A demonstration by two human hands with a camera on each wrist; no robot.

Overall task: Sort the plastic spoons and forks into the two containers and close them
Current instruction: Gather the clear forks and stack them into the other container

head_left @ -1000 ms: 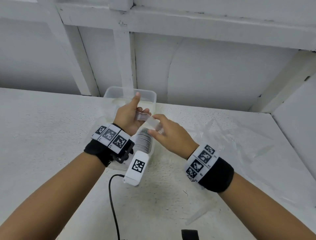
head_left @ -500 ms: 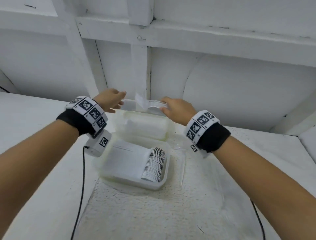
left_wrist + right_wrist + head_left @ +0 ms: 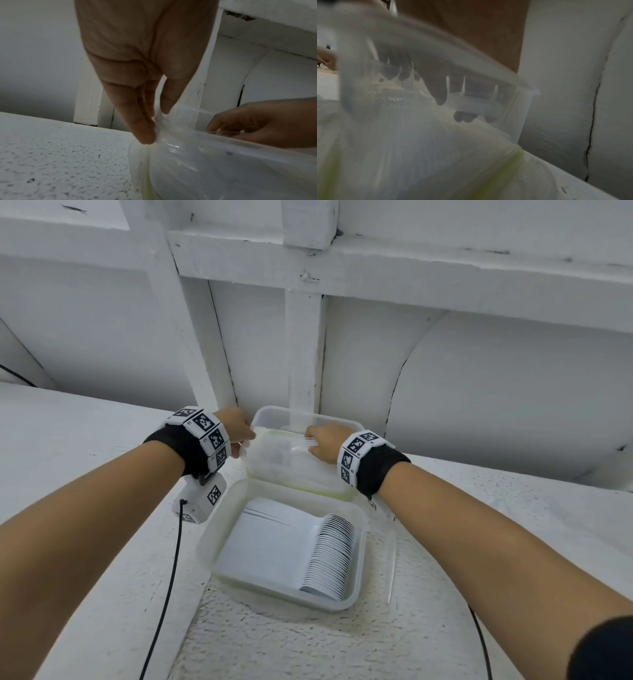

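A near clear container [image 3: 209, 546] stands without a lid and holds a neat row of white plastic spoons [image 3: 329, 556]. Behind it a clear lid with a green seal [image 3: 298, 474] leans against the far clear container [image 3: 274, 410]. My right hand [image 3: 320, 443] reaches into that far container, its fingers [image 3: 436, 89] curled on a bundle of clear forks [image 3: 303, 441] low inside. My left hand [image 3: 241, 436] is at the left end, outside the wall. Its thumb and fingertips [image 3: 145, 136] pinch a thin clear plastic flap [image 3: 160, 121] at the lid's corner.
One clear utensil [image 3: 392, 570] lies on the white table right of the near container. A black cable [image 3: 168, 594] runs along the left and another [image 3: 479, 642] along the right. White wall posts stand right behind the far container.
Both hands carried the clear forks from above the near container to the far one. The right hand has sunk into it; the left hand left the bundle and pinches the flap.
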